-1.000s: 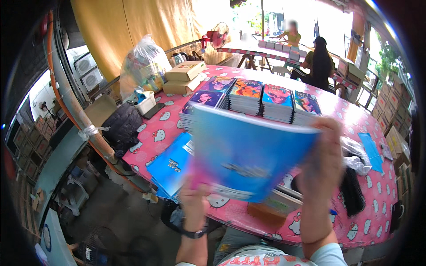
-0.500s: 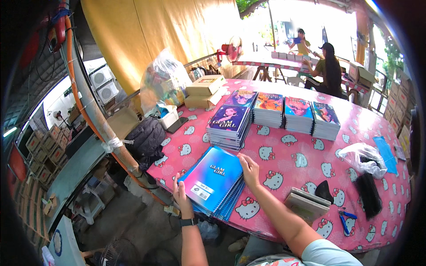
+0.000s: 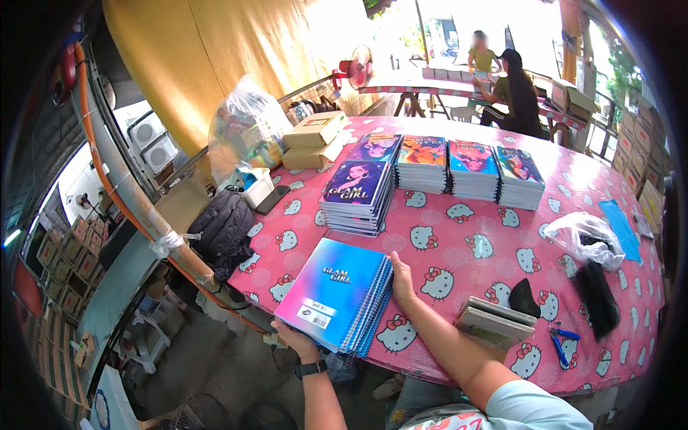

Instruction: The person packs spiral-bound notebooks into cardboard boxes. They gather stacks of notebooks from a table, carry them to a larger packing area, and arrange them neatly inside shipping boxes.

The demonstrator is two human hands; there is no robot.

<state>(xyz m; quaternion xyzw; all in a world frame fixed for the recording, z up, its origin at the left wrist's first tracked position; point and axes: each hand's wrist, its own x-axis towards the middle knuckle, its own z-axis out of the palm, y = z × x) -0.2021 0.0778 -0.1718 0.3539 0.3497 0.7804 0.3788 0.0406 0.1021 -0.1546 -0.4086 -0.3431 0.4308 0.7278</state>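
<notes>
A stack of spiral notebooks [image 3: 333, 283] with blue-and-pink covers lies at the near edge of the table, its wire bindings along the right side. My left hand [image 3: 295, 340] grips the stack's lower left corner, its fingers partly hidden beneath. Against the bound side, near the far right corner, my right hand [image 3: 402, 278] presses with the thumb up and the other fingers mostly hidden. Just beyond stands a taller pile of notebooks with purple covers [image 3: 352, 190]. To its right are more piles, one with an orange cover [image 3: 423, 152], one red and blue [image 3: 473, 161], one green and purple [image 3: 521, 168].
Grey boards [image 3: 493, 324], blue-handled pliers [image 3: 561, 347], black wire strips [image 3: 597, 301] and a clear plastic bag [image 3: 584, 236] lie right on the pink tablecloth [image 3: 448, 247]. A backpack [image 3: 223, 229], cardboard boxes [image 3: 313, 140] and a pole [image 3: 136, 190] stand left. Two people work farther back.
The notebook stack has become more even, its top cover turned slightly. My left hand has slid down from the left side to the lower left corner. My right hand stays on the bound side.
</notes>
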